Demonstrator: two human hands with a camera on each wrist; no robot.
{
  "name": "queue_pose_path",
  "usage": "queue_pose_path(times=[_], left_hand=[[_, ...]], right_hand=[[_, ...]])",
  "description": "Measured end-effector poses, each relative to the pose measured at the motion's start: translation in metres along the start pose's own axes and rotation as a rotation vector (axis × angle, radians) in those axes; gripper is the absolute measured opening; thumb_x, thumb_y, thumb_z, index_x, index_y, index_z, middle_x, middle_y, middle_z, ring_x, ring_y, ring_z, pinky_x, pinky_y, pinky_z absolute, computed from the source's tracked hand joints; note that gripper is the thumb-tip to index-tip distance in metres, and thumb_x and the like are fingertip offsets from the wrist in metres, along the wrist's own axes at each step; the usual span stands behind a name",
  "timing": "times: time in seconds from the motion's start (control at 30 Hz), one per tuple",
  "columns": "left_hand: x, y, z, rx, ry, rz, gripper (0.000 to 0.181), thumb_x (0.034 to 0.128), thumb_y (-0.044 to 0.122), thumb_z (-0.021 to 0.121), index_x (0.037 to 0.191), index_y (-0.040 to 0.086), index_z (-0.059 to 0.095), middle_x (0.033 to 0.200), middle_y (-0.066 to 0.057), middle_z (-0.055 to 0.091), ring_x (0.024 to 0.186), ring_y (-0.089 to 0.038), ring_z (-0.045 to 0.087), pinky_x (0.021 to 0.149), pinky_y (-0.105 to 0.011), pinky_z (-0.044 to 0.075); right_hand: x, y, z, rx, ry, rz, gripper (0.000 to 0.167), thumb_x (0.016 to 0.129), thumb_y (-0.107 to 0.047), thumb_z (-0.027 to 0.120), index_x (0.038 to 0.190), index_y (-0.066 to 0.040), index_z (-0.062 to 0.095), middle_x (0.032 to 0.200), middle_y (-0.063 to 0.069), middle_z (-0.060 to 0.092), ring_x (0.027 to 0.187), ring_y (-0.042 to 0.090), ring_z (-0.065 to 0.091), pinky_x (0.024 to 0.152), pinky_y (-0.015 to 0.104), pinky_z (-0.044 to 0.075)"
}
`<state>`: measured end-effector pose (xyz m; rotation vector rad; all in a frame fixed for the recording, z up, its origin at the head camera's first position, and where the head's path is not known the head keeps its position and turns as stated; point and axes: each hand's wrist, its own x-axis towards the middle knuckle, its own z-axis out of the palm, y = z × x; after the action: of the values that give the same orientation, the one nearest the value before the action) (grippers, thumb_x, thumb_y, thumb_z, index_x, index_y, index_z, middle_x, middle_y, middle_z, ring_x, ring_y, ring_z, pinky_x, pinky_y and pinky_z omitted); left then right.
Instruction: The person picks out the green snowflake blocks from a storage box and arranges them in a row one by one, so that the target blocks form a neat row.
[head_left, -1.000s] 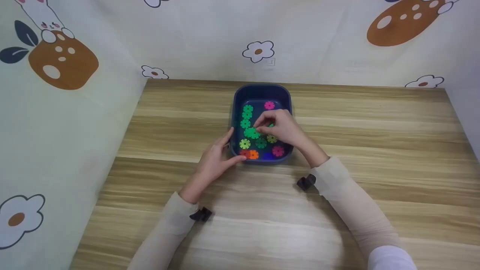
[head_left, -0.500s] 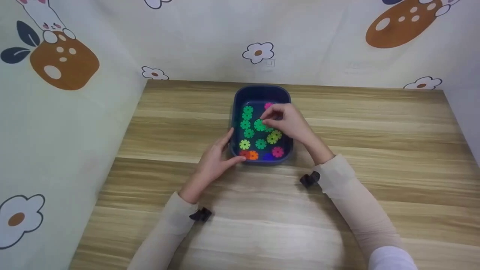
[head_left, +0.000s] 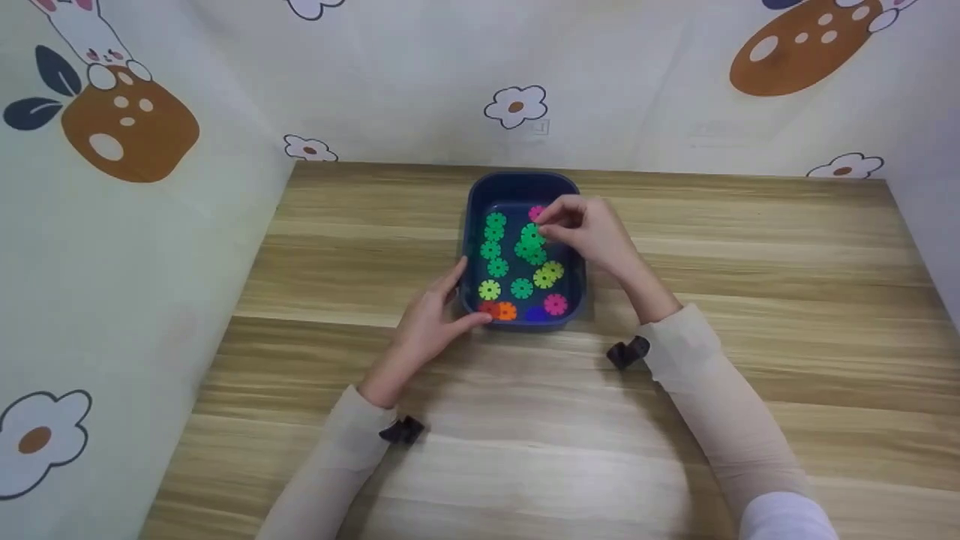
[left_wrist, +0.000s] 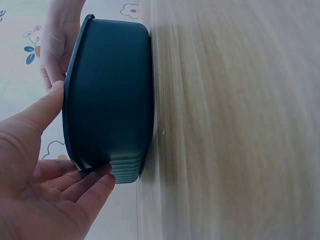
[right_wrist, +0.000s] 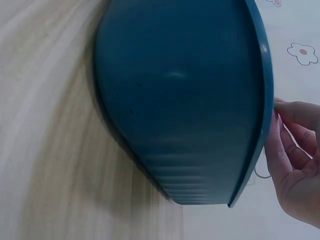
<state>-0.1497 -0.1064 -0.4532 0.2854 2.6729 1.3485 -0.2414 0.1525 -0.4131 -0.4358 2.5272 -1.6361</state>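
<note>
A dark blue plastic bin (head_left: 525, 182) stands on the wooden table, with several flower-shaped plastic discs on its floor. My left hand (head_left: 426, 324) holds its near left corner, thumb at the near rim and fingers along the left wall. Over the bin's right side, my right hand (head_left: 592, 229) pinches a green disc (head_left: 532, 235) between thumb and fingertips. Other green discs lie just below it, partly overlapped. A column of green discs (head_left: 491, 249) runs along the left. In the right wrist view the bin wall (right_wrist: 180, 90) hides the discs.
Two yellow discs (head_left: 548, 274) overlap at the right, and a lone yellow disc (head_left: 490, 289) lies left. Orange (head_left: 507, 311), blue (head_left: 537, 313) and pink (head_left: 556, 304) discs sit near the front wall. A patterned wall sheet (head_left: 420, 90) rises behind the table (head_left: 750, 300).
My right hand has moved up and to the right inside the bin, taking the green disc from the left column to the right-hand green discs. My left hand stays on the bin.
</note>
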Motion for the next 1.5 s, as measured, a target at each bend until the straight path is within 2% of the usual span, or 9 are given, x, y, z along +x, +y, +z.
queue_pose_path(times=[0.2, 0.47, 0.77, 0.93, 1.17, 1.5], left_hand=[[0.0, 0.0, 0.0, 0.008, -0.004, -0.006, 0.091, 0.0829, 0.028, 0.081, 0.156, 0.009, 0.031, 0.16, -0.019, 0.034, 0.145, -0.032, 0.041, 0.113, -0.04, 0.043], [0.0, 0.0, 0.001, 0.016, -0.002, -0.004, 0.09, 0.0833, 0.028, 0.081, 0.156, 0.01, 0.032, 0.16, -0.019, 0.034, 0.145, -0.032, 0.041, 0.113, -0.04, 0.044], [0.0, 0.001, 0.0, 0.027, 0.001, -0.004, 0.09, 0.0834, 0.03, 0.081, 0.156, 0.009, 0.032, 0.16, -0.018, 0.035, 0.144, -0.031, 0.042, 0.112, -0.04, 0.045], [-0.001, 0.002, -0.001, 0.054, 0.001, -0.015, 0.09, 0.0833, 0.033, 0.081, 0.156, 0.01, 0.033, 0.158, -0.02, 0.037, 0.14, -0.034, 0.047, 0.113, -0.043, 0.044], [-0.001, 0.002, -0.002, 0.045, -0.003, 0.006, 0.089, 0.0837, 0.03, 0.081, 0.155, 0.007, 0.033, 0.158, -0.022, 0.037, 0.141, -0.035, 0.046, 0.113, -0.043, 0.044], [-0.001, 0.003, -0.002, 0.039, -0.016, -0.029, 0.09, 0.0837, 0.031, 0.081, 0.157, 0.011, 0.031, 0.16, -0.019, 0.035, 0.143, -0.033, 0.044, 0.115, -0.043, 0.042]], right_hand=[[0.001, 0.002, -0.007, 0.012, 0.027, 0.012, 0.013, 0.09, -0.007, 0.072, 0.1, 0.001, 0.074, 0.095, 0.011, 0.074, 0.076, 0.004, 0.066, 0.07, 0.015, 0.055], [0.001, 0.004, -0.014, 0.019, 0.068, 0.04, 0.017, 0.091, -0.008, 0.072, 0.104, 0.003, 0.073, 0.101, 0.016, 0.073, 0.077, 0.003, 0.066, 0.072, 0.014, 0.056], [0.002, 0.011, -0.022, 0.036, 0.141, 0.052, 0.02, 0.09, -0.009, 0.073, 0.105, 0.004, 0.072, 0.094, 0.008, 0.073, 0.075, 0.001, 0.066, 0.071, 0.015, 0.058], [0.001, 0.011, -0.026, 0.08, 0.191, 0.037, 0.018, 0.089, -0.006, 0.073, 0.103, 0.007, 0.072, 0.095, 0.014, 0.073, 0.072, 0.001, 0.066, 0.07, 0.016, 0.059], [0.001, 0.017, -0.033, 0.089, 0.237, 0.047, 0.018, 0.09, -0.003, 0.072, 0.105, 0.006, 0.072, 0.091, -0.004, 0.071, 0.075, 0.002, 0.066, 0.07, 0.015, 0.058], [0.002, 0.027, -0.043, 0.102, 0.326, 0.037, 0.018, 0.09, -0.005, 0.071, 0.103, 0.007, 0.071, 0.087, -0.006, 0.071, 0.074, 0.002, 0.065, 0.072, 0.015, 0.059]])
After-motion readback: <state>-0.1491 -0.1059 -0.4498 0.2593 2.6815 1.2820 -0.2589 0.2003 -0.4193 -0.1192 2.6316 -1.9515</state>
